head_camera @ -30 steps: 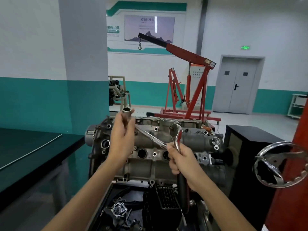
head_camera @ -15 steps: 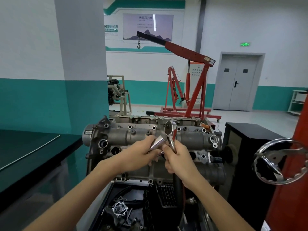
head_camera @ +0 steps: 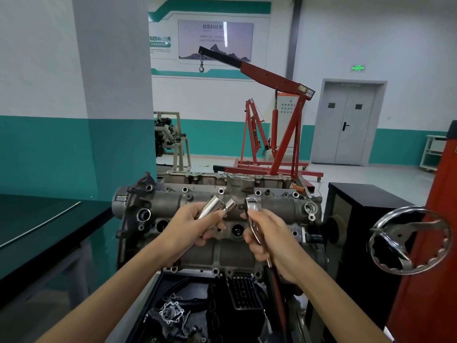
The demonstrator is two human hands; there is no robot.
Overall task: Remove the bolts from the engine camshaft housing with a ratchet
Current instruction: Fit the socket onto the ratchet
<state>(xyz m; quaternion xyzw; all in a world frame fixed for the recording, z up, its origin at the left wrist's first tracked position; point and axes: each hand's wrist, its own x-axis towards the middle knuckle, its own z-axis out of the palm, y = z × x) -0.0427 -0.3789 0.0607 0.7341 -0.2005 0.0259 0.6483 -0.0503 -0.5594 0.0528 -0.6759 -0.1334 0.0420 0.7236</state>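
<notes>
- Counts: two hands, one ratchet, two chrome sockets, one camshaft housing (head_camera: 277,206), one red engine hoist, one chrome handwheel.
- Left hand (head_camera: 195,224), centre of frame: fingers curled round two sockets. The long socket (head_camera: 209,209) angles up to the right; the short socket (head_camera: 228,206) lies just right of it, open end towards the ratchet head. Whether the two sockets are joined cannot be told.
- Right hand (head_camera: 269,233), just right of centre: wrapped round the ratchet (head_camera: 253,216) handle. Chrome head sits at the top, above the thumb; the dark grip runs down past the wrist.
- Short socket and ratchet head: near, small gap visible, not mated.
- Housing: centre frame, behind both hands. Grey cast aluminium, dirty, lying across the frame. A row of small bolt bosses runs along the top edge; larger round bores show in the face between and left of the hands.
- Engine hoist (head_camera: 269,120): upper centre background, boom pointing left with hook hanging.
- Handwheel (head_camera: 408,240): right edge, mid-height.
- Black tray (head_camera: 197,308): bottom centre, loose parts inside.
</notes>
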